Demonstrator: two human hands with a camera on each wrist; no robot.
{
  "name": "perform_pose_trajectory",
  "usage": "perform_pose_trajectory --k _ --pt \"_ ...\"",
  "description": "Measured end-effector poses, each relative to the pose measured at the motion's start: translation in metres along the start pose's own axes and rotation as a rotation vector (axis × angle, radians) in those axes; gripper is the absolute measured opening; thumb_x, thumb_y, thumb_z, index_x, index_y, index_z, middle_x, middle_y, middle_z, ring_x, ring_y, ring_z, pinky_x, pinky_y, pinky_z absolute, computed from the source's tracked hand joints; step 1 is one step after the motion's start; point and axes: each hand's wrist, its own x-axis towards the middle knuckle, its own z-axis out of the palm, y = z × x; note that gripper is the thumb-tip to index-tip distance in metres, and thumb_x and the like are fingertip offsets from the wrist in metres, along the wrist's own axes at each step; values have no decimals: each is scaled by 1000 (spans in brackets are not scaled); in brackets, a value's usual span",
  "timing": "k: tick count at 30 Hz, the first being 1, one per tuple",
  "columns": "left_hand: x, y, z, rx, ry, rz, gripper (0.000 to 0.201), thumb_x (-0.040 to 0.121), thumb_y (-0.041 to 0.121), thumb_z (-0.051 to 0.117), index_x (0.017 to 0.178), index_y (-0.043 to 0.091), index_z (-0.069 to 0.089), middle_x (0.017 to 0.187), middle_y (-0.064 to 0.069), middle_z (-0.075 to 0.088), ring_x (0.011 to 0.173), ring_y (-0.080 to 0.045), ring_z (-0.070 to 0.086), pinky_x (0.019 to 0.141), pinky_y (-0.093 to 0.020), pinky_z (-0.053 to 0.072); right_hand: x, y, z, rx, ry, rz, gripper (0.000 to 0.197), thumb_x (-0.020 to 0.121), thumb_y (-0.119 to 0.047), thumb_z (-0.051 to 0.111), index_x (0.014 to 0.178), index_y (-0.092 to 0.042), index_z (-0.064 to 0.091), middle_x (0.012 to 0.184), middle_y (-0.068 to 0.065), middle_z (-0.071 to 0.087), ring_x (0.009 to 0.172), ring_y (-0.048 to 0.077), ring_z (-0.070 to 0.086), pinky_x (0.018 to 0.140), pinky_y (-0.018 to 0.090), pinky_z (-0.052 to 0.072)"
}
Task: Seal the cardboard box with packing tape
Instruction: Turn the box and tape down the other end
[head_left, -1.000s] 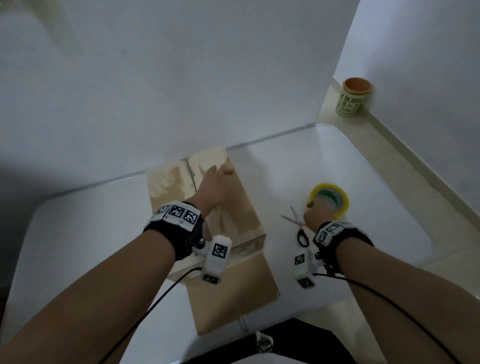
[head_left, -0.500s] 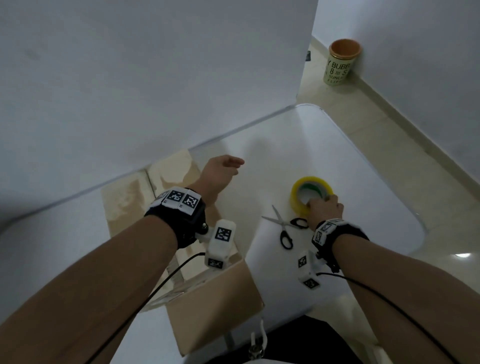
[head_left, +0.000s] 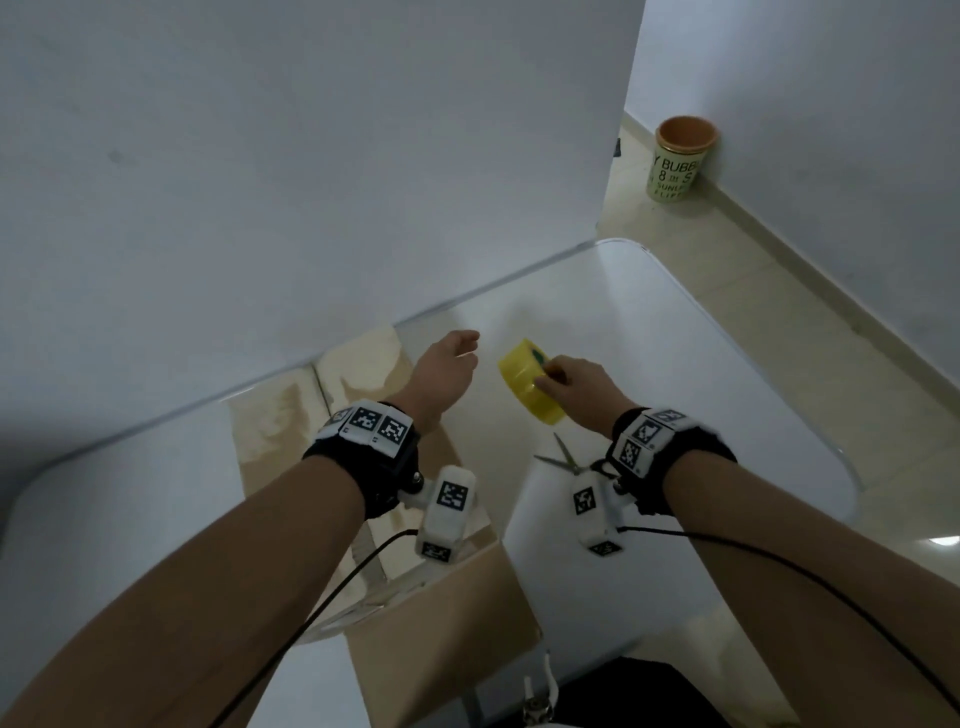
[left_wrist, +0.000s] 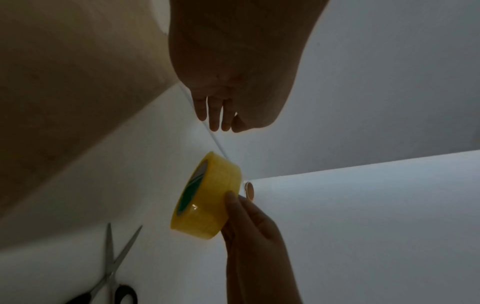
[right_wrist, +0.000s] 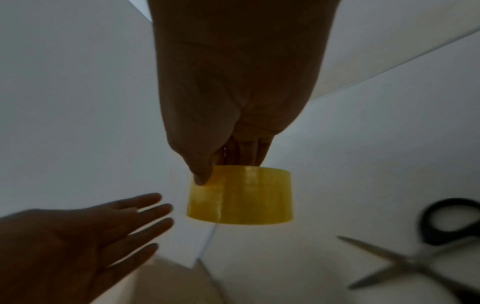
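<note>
My right hand (head_left: 582, 384) grasps the yellow tape roll (head_left: 530, 384) by its rim, thumb on the outer face and fingers at its edge, holding it lifted above the white table (head_left: 701, 395), while my left hand (head_left: 441, 371) hangs released just beside it, fingers straight and spread (touching nothing that I can see). The cardboard box (head_left: 441, 623) lies under my left forearm, reaching from the table's far edge at the wall to its near edge, and the scissors (head_left: 563, 460) rest open on the table beneath my right wrist
</note>
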Motion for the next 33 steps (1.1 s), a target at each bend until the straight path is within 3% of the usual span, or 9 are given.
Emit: perform_pose_trajectory --k 3,8,11,14,18,21,23,27,33 --pt "-8 -3 -26 15 50 26 42 101 14 38 143 16 41 144 -1 46 133 -17 43 110 -32 33 -1 -43 1 19 -15 -94 29 95 -26 53 107 -3 62 106 15 65 99 27 57 75 26 33" --pt "-34 -5 -72 -49 93 98 36 99 7 37 126 13 60 125 -3 62 114 -18 58 85 -21 42 -9 -99 9 8 -62 -198 27 94 -28 52 109 -8 63 103 7 64 92 18 54 74 24 34" --pt "-59 -5 -95 -28 135 166 32 96 8 41 109 21 67 112 2 69 103 -12 65 88 -26 49 -14 -121 18 -20 -78 -194 25 93 -30 52 105 -10 62 95 1 58 87 16 52 72 25 34" --pt "-84 -8 -112 -5 124 191 28 96 12 46 106 21 70 106 5 71 93 -7 67 91 -29 51 -21 -139 26 -7 -65 -192 28 93 -30 52 102 -5 62 93 4 59 86 20 54 71 28 39" --pt "-106 -14 -125 4 154 210 24 95 36 53 99 24 73 96 10 72 87 -4 67 90 -30 52 -30 -160 34 -19 -61 -215 34 92 -31 52 99 0 63 95 11 64 85 24 57 73 34 44" --pt "-117 -17 -136 -19 193 198 38 87 57 56 89 23 73 85 9 72 79 -4 65 81 -26 53 -38 -176 38 -10 -61 -245 34 90 -30 53 84 3 59 81 11 59 74 24 54 67 34 42" --pt "-121 -21 -142 -31 199 216 30 86 48 63 88 20 72 81 6 70 74 -5 62 75 -24 51 -43 -186 38 -20 -64 -275 28 90 -29 53 74 -6 52 74 7 52 68 21 49 63 32 37" --pt "-124 -30 -152 -119 254 216 11 88 20 67 86 10 70 80 -5 70 69 -9 61 76 -28 53 -52 -202 41 -109 -118 -314 29 94 -33 48 79 -9 55 74 2 54 70 18 50 59 29 36" --pt "-135 -45 -160 -243 146 79 32 98 27 54 88 2 70 72 -6 64 64 -12 59 69 -23 53 -56 -211 52 -223 -193 -304 43 96 -41 44 64 -13 46 66 2 47 64 16 45 55 30 31"
